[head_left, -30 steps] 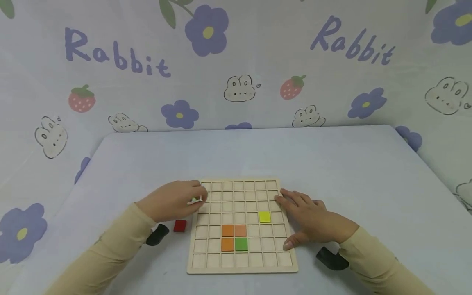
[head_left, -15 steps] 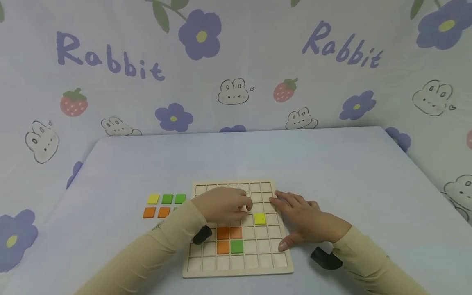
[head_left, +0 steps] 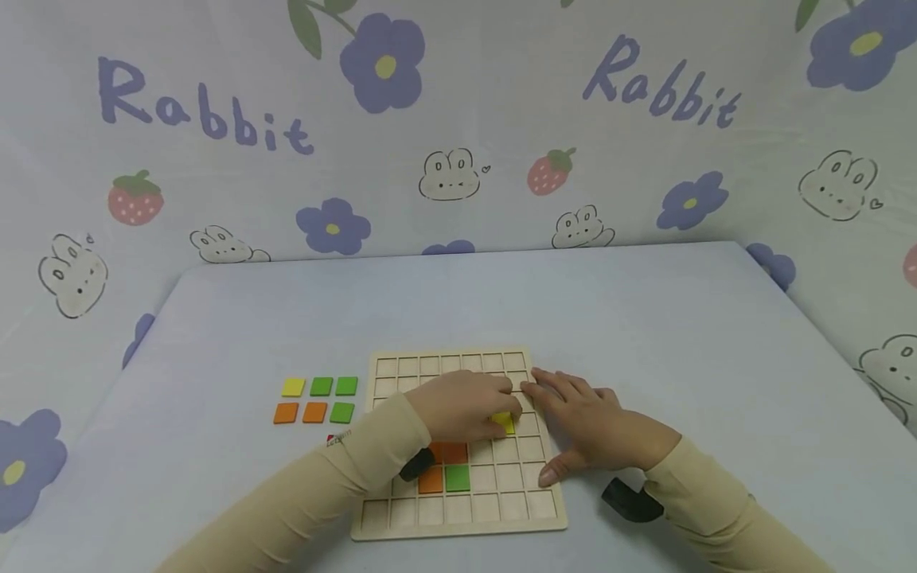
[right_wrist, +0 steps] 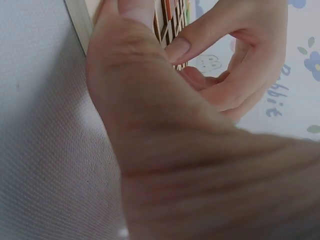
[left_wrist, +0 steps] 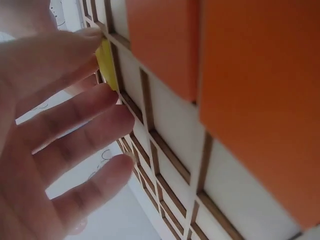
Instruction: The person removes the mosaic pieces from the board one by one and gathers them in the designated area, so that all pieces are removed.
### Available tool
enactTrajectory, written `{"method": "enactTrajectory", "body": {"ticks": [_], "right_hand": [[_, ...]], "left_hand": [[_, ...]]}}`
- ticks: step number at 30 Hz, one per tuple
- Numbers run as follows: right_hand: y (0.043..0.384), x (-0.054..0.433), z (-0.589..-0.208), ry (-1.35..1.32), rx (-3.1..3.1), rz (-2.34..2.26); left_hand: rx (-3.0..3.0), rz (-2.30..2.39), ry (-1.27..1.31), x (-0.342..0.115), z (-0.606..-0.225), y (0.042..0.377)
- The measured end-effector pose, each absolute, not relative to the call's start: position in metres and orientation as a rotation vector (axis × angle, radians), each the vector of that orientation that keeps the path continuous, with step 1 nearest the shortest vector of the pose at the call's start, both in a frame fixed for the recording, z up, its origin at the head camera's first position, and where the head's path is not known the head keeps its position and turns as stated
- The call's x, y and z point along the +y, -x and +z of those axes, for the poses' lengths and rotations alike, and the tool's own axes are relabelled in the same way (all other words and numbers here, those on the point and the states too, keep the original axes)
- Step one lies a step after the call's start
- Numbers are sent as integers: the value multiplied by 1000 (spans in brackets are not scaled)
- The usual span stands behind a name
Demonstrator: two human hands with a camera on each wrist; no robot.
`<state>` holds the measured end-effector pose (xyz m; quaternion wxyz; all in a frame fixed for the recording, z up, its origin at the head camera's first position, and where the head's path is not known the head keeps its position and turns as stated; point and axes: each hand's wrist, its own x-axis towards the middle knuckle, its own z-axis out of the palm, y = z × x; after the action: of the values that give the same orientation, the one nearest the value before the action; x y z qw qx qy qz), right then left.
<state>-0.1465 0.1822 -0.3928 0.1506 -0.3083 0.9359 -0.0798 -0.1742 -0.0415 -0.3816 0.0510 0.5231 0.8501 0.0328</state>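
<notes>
Yellow square tile [head_left: 508, 423], right side of wooden grid board [head_left: 458, 530]: being bracketed by left hand [head_left: 462, 406], actual pinch cannot be told; presumably light, stiff, best lifted by opposite edges. Board's right edge: being touched by splayed right hand [head_left: 605, 431].

Long beige sleeves [head_left: 723, 505] crease toward the wrists, the left bearing a small dark marking [head_left: 343, 438]; a black piece [head_left: 634, 500] shows by each cuff; the hands [head_left: 598, 428] are bare.

Left hand [left_wrist: 60, 118] at the grid board [left_wrist: 172, 125]
Along the grid board: yellow tile [left_wrist: 106, 65] beside the hand, salmon tile [left_wrist: 162, 45], orange tile [left_wrist: 260, 90].
</notes>
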Motion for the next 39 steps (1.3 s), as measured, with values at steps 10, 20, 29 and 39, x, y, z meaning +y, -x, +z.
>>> {"method": "enactTrajectory", "body": {"ticks": [10,20,29,39], "right_hand": [[145,181,-389,897,2684,-249],[146,180,-392,911,2673,-250],[147,183,-395,893,2692,-237],[147,178,-393,897,2683,-235]], "left_hand": [[2604,149,-1705,-50,-388,173],[2632,306,-1658,-63,-375,169],[2811,417,-1560,-137,-330,160],[2832,397,-1052,-220,-350,131]]}}
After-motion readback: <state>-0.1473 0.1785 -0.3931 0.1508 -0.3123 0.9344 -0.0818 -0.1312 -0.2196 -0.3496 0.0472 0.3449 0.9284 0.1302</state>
